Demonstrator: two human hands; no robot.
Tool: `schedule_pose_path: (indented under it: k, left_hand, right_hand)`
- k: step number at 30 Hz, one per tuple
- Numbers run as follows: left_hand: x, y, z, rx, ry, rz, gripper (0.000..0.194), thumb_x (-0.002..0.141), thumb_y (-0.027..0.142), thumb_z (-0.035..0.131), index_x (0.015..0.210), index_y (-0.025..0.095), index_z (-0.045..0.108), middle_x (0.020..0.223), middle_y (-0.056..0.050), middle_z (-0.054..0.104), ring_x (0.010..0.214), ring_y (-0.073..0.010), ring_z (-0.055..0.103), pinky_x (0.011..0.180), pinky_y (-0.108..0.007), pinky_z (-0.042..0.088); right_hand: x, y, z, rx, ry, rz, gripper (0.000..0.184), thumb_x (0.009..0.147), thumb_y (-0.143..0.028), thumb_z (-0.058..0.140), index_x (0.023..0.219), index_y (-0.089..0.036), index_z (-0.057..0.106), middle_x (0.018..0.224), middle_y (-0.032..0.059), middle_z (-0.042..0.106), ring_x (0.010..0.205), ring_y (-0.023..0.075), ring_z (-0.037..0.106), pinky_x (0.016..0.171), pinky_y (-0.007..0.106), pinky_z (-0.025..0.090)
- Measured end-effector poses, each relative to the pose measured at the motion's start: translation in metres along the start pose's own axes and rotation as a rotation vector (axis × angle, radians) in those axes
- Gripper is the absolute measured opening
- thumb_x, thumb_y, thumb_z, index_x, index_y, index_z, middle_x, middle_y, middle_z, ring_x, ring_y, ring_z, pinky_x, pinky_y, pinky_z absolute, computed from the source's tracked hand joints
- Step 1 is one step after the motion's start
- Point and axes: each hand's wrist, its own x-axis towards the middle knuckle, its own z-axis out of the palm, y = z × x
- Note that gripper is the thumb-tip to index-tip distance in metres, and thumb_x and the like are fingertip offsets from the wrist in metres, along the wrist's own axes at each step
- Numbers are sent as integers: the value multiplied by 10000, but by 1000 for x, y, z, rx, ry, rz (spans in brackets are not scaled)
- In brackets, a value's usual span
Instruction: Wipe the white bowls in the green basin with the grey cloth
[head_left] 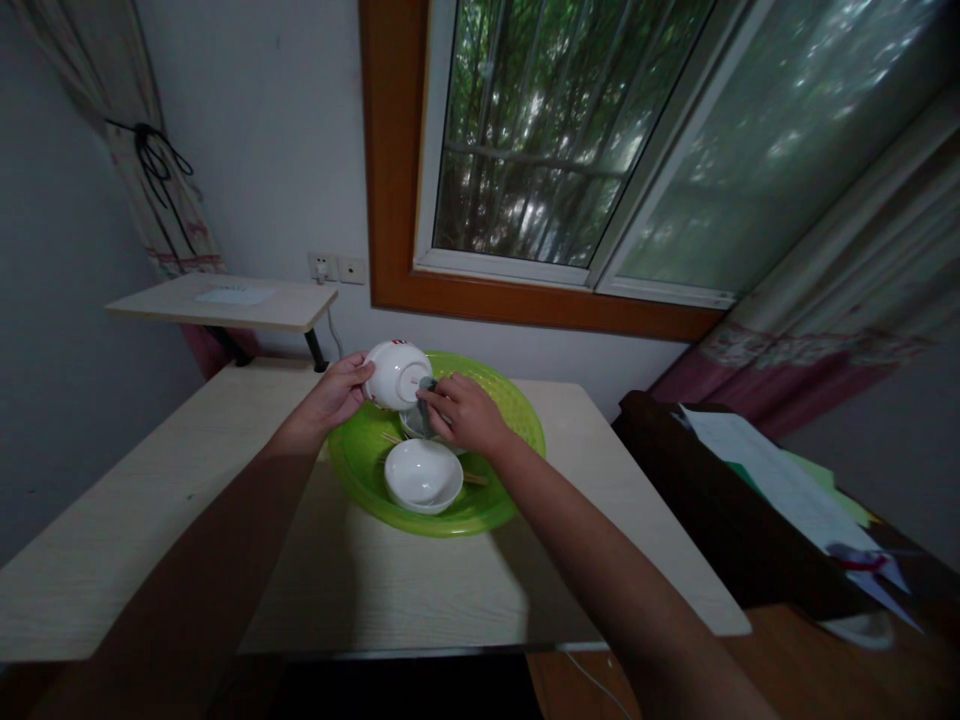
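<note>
My left hand (339, 392) grips a white bowl (397, 373) with a red mark, tilted so its underside faces me, above a green plastic basin (510, 400). My right hand (463, 412) is closed on a small grey cloth or sponge (427, 392) pressed to the bowl's base. Another white bowl (423, 475) sits upright in the front of the basin. Part of a third bowl (411, 424) shows under my right hand. Wooden chopsticks (474, 480) lie in the basin, mostly hidden.
The basin stands on a light wooden table (150, 500). A small raised shelf (225, 300) is at the back left, by a wall socket (336, 268). A dark cabinet with papers (780, 480) stands to the right. A barred window (540, 140) is behind.
</note>
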Motion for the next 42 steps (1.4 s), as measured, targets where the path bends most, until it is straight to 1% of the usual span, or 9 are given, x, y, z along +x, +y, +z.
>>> schedule_pose_path:
  k: [7,12,21,24,29,32,35,39,42]
  left_hand:
    - [-1,2,3,-2,-22,-18,552,748,259,825,1249,85,671,1106,-147,753,835,-183,701,739,-257,555]
    - [-1,2,3,-17,-30,-21,524,762,247,816,1240,87,673,1102,-139,752,810,-165,694,729,-248,560]
    - [0,3,6,-9,65,12,479,750,257,833,1170,75,690,1056,-126,756,822,-155,689,738,-227,545]
    - [-1,4,8,-2,76,14,481,748,259,832,1173,82,692,1055,-123,756,857,-176,697,759,-244,550]
    - [-1,3,7,-3,68,20,440,761,258,830,1143,86,698,1026,-112,755,809,-153,685,738,-231,550]
    - [-2,2,7,-4,46,18,459,764,261,833,1167,91,695,1043,-118,754,810,-158,689,732,-236,552]
    - [-2,2,8,-5,24,6,480,759,259,838,1184,91,693,1066,-128,753,799,-159,687,701,-234,547]
    - [-2,3,10,-11,32,2,463,747,256,845,1152,83,702,1043,-124,757,770,-153,680,694,-236,551]
    - [-1,3,10,-15,35,7,454,756,248,836,1156,84,700,1050,-121,756,788,-154,684,712,-237,555]
  right_hand:
    - [0,5,3,60,-36,61,525,1003,-282,508,1516,-177,465,1189,141,646,1038,281,550,946,440,490]
    - [1,5,4,58,-53,125,534,1023,-287,493,1545,-199,424,1149,138,652,1040,284,563,942,430,496]
    - [1,15,10,59,33,340,292,994,-205,514,1207,-146,704,1071,133,657,1016,258,586,902,378,497]
    - [-1,19,14,32,-65,378,228,947,-196,592,1116,-147,738,1080,138,677,1035,280,579,918,397,490]
    - [-8,22,25,46,-255,230,339,907,-310,717,1233,-217,724,1253,116,688,1127,301,546,963,434,452]
    - [-12,21,30,48,-353,254,316,836,-327,800,1142,-260,765,1092,98,748,1102,324,546,908,440,446]
    - [-12,19,32,14,-396,281,96,834,-275,778,925,-251,795,974,97,756,1080,331,547,874,436,438]
    - [-5,17,26,21,-333,266,86,868,-248,706,819,-198,757,919,108,729,1005,294,571,872,411,444]
    - [2,15,18,75,-149,350,122,926,-250,626,915,-176,722,923,103,708,920,248,595,840,360,462]
